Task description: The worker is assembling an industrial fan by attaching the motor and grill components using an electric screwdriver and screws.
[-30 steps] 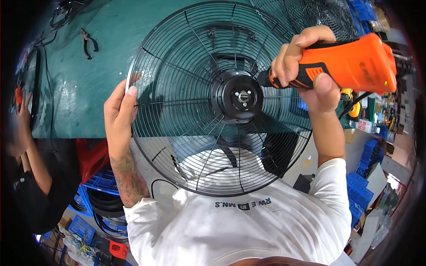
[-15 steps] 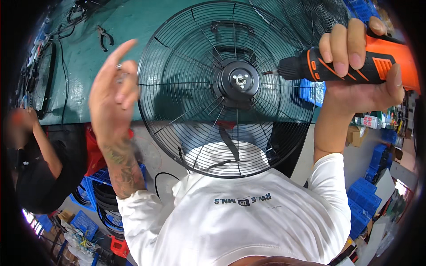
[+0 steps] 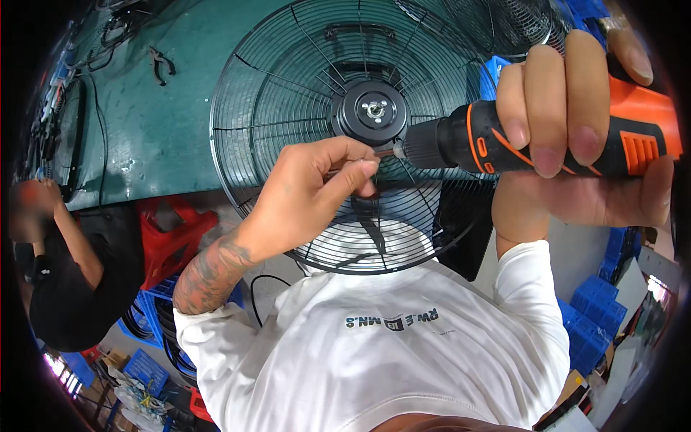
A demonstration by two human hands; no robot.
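Observation:
A round black wire fan grille (image 3: pixel 251 101) overhangs the front edge of the green bench, with a black motor (image 3: pixel 360 124) at its centre. My right hand (image 3: pixel 565 108) grips an orange and black cordless screwdriver (image 3: pixel 461 133), its fingers wrapped round the body. The tool points left, held over the right side of the grille. At the bit's tip, my left hand (image 3: pixel 306 183) is closed in a pinch. Whatever sits between its thumb and fingers is too small and hidden to name. The motor's metal shaft end shows just beyond the fingertips.
Pliers (image 3: pixel 161 66) lie on the green bench (image 3: pixel 155 137) at the far left. Another wire grille (image 3: pixel 497 25) and a blue bin (image 3: pixel 492 78) are at the back right. At the left, a person in black (image 3: pixel 83 281) works beside a red stool (image 3: pixel 173 234).
My left hand has swung in from the left, closing at the screwdriver's bit. The screwdriver in my right hand has moved left and slightly lower, looking larger in view.

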